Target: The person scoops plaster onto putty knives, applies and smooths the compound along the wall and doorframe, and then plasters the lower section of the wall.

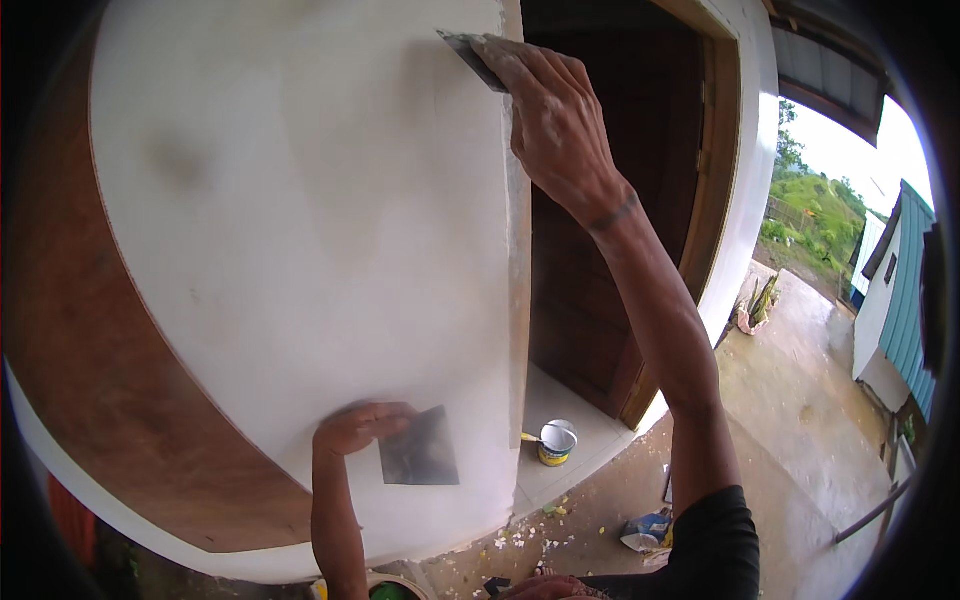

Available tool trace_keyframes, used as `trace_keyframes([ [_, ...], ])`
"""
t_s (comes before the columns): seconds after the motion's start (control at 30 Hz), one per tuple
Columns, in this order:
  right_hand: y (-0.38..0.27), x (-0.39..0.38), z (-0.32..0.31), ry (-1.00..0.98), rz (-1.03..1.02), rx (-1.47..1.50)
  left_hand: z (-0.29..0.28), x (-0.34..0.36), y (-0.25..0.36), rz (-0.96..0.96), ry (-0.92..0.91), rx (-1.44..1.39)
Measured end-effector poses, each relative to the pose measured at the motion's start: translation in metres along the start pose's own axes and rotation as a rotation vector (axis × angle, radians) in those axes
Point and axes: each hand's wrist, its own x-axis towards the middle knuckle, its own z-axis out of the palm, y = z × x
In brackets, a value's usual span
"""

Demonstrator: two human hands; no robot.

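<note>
Grey scraper [474,64] in closed right fingers [536,72]

Apparently a home, with a wooden door [652,160] and potted plant [757,308].

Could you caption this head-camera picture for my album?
Right hand high with a scraper, left hand low with a square grey plate, before a white wall beside a doorway.

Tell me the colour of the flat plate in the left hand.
The flat plate in the left hand is dark grey; the head view shows it best.
</note>
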Motion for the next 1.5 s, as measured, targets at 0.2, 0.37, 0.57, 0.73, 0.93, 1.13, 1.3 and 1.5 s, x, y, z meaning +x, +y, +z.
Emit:
trace_keyframes([
  [0.2,-0.03,-0.028,-0.007,-0.153,-0.136,0.081,-0.004,-0.001,-0.007,0.026,-0.018,0.006],
  [0.37,-0.02,-0.034,-0.026,-0.297,-0.187,0.143,-0.004,-0.018,0.01,0.008,-0.009,0.05],
  [0.57,0.06,0.007,-0.002,-0.155,-0.452,-0.109,0.0,0.008,0.005,0.118,-0.037,0.108],
  [0.73,0.033,-0.075,0.01,-0.251,-0.499,-0.004,-0.003,-0.003,0.011,0.096,-0.027,0.118],
  [0.93,0.011,-0.032,-0.01,-0.097,-0.225,0.033,-0.002,-0.001,0.01,0.058,-0.039,0.048],
  [1.13,0.023,0.002,0.014,-0.118,-0.233,-0.009,-0.003,0.001,0.008,-0.041,-0.06,-0.051],
  [1.3,-0.043,-0.096,-0.019,-0.373,-0.19,0.076,-0.004,0.0,0.017,0.013,-0.091,-0.002],
  [1.5,-0.002,-0.037,-0.024,-0.167,-0.162,0.099,-0.002,-0.004,0.02,0.017,-0.045,0.041],
])
